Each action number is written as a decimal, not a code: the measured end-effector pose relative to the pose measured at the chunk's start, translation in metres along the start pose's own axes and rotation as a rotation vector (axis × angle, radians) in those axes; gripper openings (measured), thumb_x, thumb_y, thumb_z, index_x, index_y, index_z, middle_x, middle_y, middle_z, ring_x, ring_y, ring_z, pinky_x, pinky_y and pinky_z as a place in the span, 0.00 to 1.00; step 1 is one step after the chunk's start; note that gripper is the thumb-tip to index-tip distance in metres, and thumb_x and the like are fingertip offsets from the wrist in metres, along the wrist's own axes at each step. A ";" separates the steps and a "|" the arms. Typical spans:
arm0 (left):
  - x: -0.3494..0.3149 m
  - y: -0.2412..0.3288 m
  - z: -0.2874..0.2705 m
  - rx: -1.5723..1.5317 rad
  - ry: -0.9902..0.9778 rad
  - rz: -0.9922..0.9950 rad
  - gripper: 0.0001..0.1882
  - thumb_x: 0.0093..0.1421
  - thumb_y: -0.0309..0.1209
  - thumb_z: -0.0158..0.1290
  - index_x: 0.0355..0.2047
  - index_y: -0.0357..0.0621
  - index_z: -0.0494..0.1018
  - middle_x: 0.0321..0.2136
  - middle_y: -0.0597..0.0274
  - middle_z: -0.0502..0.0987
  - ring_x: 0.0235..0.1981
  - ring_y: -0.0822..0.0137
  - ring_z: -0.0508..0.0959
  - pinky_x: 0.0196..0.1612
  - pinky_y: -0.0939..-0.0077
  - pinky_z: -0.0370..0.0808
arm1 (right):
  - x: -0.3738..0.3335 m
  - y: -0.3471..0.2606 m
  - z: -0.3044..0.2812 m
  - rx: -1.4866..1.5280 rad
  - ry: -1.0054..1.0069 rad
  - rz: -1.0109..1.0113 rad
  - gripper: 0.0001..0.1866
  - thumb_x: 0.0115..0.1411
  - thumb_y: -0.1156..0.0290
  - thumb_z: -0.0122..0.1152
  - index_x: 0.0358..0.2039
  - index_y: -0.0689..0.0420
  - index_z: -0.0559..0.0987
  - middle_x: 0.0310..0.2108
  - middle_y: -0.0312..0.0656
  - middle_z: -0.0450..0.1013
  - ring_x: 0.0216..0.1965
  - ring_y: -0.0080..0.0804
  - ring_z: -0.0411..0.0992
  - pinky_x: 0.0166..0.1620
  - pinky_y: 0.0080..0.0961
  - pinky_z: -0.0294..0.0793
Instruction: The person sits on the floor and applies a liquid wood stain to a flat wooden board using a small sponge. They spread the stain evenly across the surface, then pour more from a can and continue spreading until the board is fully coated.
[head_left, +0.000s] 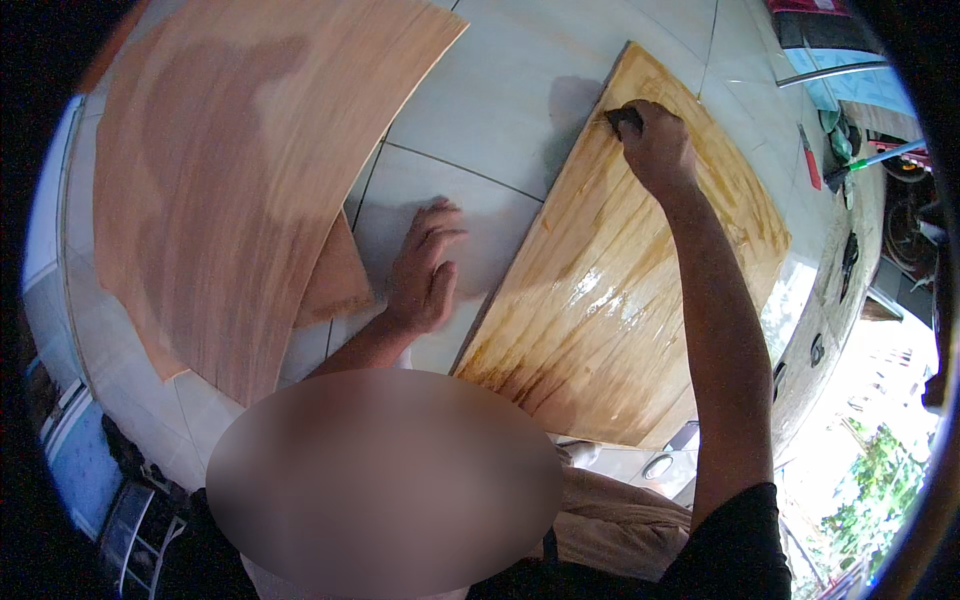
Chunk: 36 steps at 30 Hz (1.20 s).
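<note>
The right hand (655, 140) is closed in a narrow grip on a small dark pad (622, 119), pressed to the far corner of the glossy, wet-looking board (620, 290). The board lies flat on the tiled floor (500, 100), its long axis running from that corner back toward the person, so nearly all of it lies nearer than the grip. The left hand (425, 270) rests flat and empty on the tiles just left of the board's edge, beside a thin veneer sheet (230, 170).

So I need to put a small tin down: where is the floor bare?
Bare tile lies between the veneer sheet and the wet, glossy board, beyond the left hand. The far right by the tools is crowded. The right hand works the board's far corner.
</note>
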<state>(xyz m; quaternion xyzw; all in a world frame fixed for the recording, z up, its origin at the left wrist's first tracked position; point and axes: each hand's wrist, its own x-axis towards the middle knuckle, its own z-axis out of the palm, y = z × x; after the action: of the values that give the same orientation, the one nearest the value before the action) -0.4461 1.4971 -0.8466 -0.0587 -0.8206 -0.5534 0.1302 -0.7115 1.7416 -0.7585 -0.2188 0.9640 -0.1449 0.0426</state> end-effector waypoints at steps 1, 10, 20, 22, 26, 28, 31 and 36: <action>-0.009 0.004 -0.008 0.007 -0.023 0.016 0.18 0.63 0.29 0.43 0.49 0.34 0.73 0.59 0.38 0.69 0.67 0.37 0.65 0.71 0.39 0.57 | -0.008 -0.002 0.003 -0.003 -0.016 -0.047 0.10 0.67 0.64 0.60 0.40 0.56 0.84 0.38 0.55 0.81 0.42 0.55 0.81 0.47 0.48 0.81; -0.032 0.005 -0.016 0.079 0.069 0.004 0.19 0.68 0.34 0.42 0.51 0.32 0.71 0.59 0.37 0.69 0.66 0.37 0.66 0.69 0.42 0.60 | -0.123 -0.068 0.024 0.175 -0.121 -0.055 0.09 0.62 0.74 0.62 0.43 0.59 0.80 0.36 0.53 0.76 0.37 0.56 0.79 0.41 0.46 0.81; -0.030 0.003 -0.017 0.111 0.062 0.020 0.21 0.66 0.35 0.43 0.49 0.30 0.73 0.60 0.37 0.69 0.66 0.37 0.66 0.70 0.44 0.59 | -0.192 -0.108 0.041 0.172 -0.191 -0.162 0.07 0.62 0.73 0.59 0.42 0.57 0.77 0.36 0.48 0.72 0.36 0.49 0.79 0.35 0.42 0.84; -0.030 0.006 -0.018 0.144 0.045 -0.013 0.21 0.62 0.32 0.44 0.49 0.29 0.74 0.60 0.37 0.69 0.66 0.37 0.65 0.70 0.44 0.59 | -0.209 -0.117 0.045 0.131 -0.239 -0.168 0.10 0.62 0.74 0.59 0.44 0.57 0.77 0.37 0.47 0.71 0.37 0.46 0.79 0.34 0.41 0.84; -0.027 0.008 -0.015 0.107 0.067 0.011 0.23 0.54 0.28 0.45 0.48 0.30 0.75 0.59 0.37 0.70 0.66 0.37 0.66 0.71 0.42 0.59 | -0.247 -0.145 0.044 0.100 -0.236 -0.258 0.16 0.60 0.74 0.61 0.50 0.56 0.78 0.35 0.44 0.72 0.34 0.43 0.80 0.33 0.38 0.85; -0.026 0.010 -0.015 0.181 0.041 0.012 0.22 0.54 0.29 0.45 0.48 0.30 0.75 0.58 0.38 0.71 0.66 0.37 0.66 0.71 0.43 0.59 | -0.249 -0.149 0.038 0.113 -0.356 -0.337 0.16 0.60 0.74 0.61 0.50 0.56 0.79 0.36 0.44 0.72 0.34 0.43 0.80 0.34 0.38 0.84; -0.025 0.011 -0.018 0.223 0.021 0.027 0.22 0.55 0.30 0.45 0.47 0.31 0.76 0.58 0.39 0.72 0.65 0.37 0.66 0.71 0.43 0.59 | -0.231 -0.134 0.033 0.201 -0.193 -0.191 0.14 0.61 0.73 0.61 0.48 0.56 0.81 0.40 0.45 0.75 0.37 0.44 0.80 0.35 0.39 0.84; -0.024 0.012 -0.018 0.206 0.004 0.032 0.22 0.56 0.31 0.45 0.48 0.33 0.76 0.58 0.41 0.72 0.65 0.38 0.66 0.71 0.42 0.58 | -0.237 -0.134 0.052 -0.028 -0.216 -0.297 0.15 0.61 0.71 0.60 0.47 0.61 0.79 0.44 0.47 0.75 0.39 0.43 0.80 0.35 0.38 0.84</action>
<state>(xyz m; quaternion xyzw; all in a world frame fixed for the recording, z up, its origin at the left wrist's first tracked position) -0.4178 1.4863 -0.8359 -0.0570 -0.8719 -0.4640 0.1459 -0.4354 1.7154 -0.7636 -0.3736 0.9128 -0.1119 0.1211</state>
